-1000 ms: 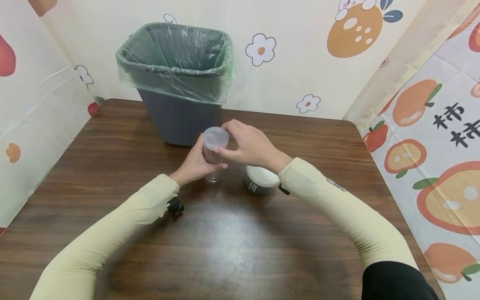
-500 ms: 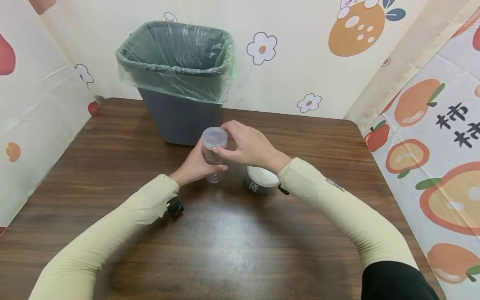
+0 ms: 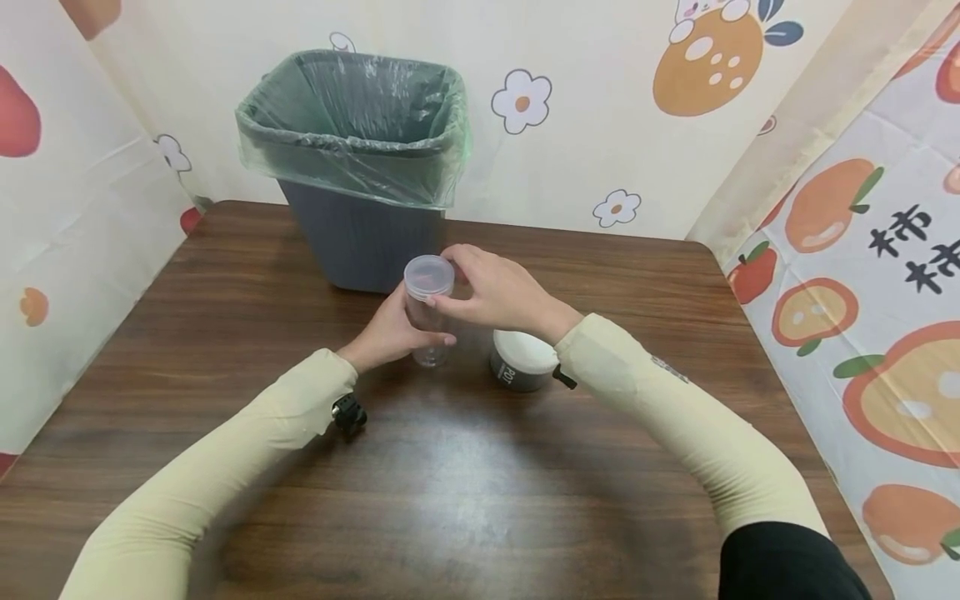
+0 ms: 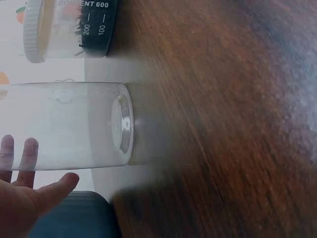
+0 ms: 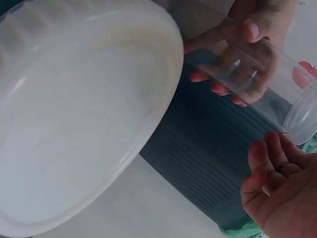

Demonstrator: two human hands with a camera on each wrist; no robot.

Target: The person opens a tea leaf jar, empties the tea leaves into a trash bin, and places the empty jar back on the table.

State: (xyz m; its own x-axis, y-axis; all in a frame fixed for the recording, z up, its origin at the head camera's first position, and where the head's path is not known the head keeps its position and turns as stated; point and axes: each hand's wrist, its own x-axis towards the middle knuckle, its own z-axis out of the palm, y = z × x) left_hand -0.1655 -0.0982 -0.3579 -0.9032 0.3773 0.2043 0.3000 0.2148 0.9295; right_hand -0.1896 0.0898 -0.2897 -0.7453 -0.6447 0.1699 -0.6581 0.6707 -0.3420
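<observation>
Left hand grasping clear jar, upright, toward back edge of table, just before bin; right hand pinching its lid. Judged best: jar steady and plumb, pinch light and even round the rim, wall left unsqueezed

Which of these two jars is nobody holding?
The squat jar with the white lid, standing on the table; the tall clear jar is gripped by the left hand.
</observation>
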